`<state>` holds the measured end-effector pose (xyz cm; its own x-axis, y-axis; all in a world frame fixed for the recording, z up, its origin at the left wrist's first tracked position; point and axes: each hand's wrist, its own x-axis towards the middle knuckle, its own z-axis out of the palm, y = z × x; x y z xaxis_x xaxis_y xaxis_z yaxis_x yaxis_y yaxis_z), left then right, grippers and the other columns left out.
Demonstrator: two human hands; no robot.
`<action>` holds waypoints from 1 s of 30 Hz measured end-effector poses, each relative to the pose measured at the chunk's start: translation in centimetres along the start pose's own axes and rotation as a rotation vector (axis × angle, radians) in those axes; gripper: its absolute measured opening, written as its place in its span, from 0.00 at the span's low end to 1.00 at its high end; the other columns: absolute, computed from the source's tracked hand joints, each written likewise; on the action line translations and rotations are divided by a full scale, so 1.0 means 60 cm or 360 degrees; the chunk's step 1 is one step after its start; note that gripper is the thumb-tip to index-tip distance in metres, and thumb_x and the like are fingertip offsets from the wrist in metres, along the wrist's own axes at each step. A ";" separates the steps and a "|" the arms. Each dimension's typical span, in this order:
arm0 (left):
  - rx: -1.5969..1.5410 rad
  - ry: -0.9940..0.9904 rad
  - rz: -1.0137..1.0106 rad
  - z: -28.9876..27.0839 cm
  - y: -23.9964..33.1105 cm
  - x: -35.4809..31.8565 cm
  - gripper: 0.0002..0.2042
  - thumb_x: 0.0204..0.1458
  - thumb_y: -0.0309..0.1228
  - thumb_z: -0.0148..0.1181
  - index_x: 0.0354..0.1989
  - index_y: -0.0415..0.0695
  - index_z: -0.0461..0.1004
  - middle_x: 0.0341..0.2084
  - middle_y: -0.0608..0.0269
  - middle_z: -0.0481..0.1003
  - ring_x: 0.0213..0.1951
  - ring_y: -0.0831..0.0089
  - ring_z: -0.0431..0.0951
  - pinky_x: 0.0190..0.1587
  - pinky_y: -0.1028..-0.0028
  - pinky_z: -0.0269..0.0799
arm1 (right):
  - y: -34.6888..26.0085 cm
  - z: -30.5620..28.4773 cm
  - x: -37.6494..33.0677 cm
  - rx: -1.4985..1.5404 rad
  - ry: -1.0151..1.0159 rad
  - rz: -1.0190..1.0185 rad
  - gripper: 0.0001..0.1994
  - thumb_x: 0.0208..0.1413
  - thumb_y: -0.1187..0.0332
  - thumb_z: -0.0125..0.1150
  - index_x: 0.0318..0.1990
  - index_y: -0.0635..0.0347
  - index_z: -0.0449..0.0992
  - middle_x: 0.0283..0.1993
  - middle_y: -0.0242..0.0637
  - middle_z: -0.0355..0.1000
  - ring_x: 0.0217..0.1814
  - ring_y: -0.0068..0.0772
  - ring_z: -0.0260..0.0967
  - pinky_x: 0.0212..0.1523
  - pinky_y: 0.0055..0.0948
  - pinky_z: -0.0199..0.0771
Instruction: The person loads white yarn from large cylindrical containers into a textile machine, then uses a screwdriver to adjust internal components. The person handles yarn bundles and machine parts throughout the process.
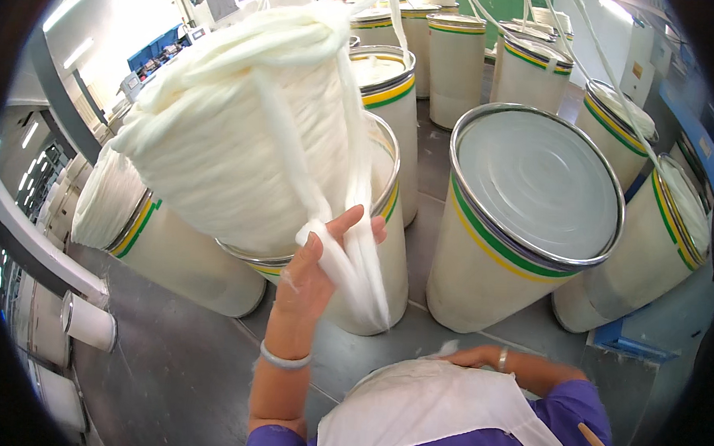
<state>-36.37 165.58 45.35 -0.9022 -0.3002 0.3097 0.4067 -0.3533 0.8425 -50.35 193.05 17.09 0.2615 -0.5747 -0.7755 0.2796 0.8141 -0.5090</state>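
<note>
A grey factory floor [184,359] crowded with tall cream cylindrical cans banded in yellow and green fills the scene. Nearest, at the lower edge, the right hand [467,357] rests low against the white apron [436,410], its fingers hidden, so whether its grip is open or closed cannot be told. Just beyond, the left hand [323,261], a silver bangle [284,358] on its wrist, has its grip closed on a thick strand of soft white fibre sliver [355,263], which hangs down from the heaped coil of white sliver [233,130] piled high above the rim of the can in front [370,295]. The step in hand looks like finding and drawing out the loose end; the next move likely calls for a gentle, even pull so the strand does not thin or break. To the right stands an empty can with a grey metal plate inside [538,183]; farther cans [456,60] feed strands upward.
</note>
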 end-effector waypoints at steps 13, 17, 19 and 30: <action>-0.0332 0.0122 -0.0047 0.027 0.048 0.012 0.32 0.61 0.36 0.45 0.71 0.42 0.41 0.60 0.33 0.60 0.60 0.49 0.67 0.61 0.56 0.63 | -0.508 0.180 -0.294 -0.1876 0.1346 -0.3173 0.18 0.42 0.81 0.60 0.41 0.50 0.80 0.63 0.45 0.65 0.68 0.48 0.58 0.67 0.46 0.51; 0.0227 0.0447 0.0174 0.011 0.069 0.006 0.41 0.50 0.17 0.50 0.72 0.51 0.38 0.61 0.35 0.59 0.58 0.49 0.69 0.58 0.55 0.67 | -0.530 0.149 -0.284 -0.0749 0.0620 -0.2969 0.06 0.49 0.79 0.61 0.36 0.61 0.78 0.48 0.34 0.75 0.47 0.26 0.72 0.57 0.32 0.65; 0.0267 0.0724 0.0301 0.007 0.069 0.005 0.40 0.50 0.15 0.46 0.72 0.51 0.38 0.60 0.35 0.61 0.59 0.49 0.68 0.60 0.54 0.66 | -0.531 0.147 -0.278 -0.0639 0.0648 -0.3012 0.05 0.52 0.77 0.63 0.36 0.62 0.75 0.37 0.25 0.73 0.42 0.15 0.69 0.42 0.21 0.72; -0.0107 0.0056 0.0922 0.046 0.000 0.029 0.43 0.59 0.25 0.51 0.71 0.62 0.26 0.65 0.36 0.53 0.64 0.45 0.60 0.65 0.52 0.55 | -0.520 0.178 -0.247 -0.1568 0.1341 -0.2528 0.08 0.51 0.65 0.64 0.29 0.59 0.76 0.27 0.37 0.74 0.32 0.38 0.70 0.59 0.44 0.60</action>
<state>-38.32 167.51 47.08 -0.5253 -0.4900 0.6957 0.8415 -0.1780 0.5100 -53.07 175.29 48.48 -0.1399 -0.7382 0.6599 -0.7794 -0.3290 -0.5332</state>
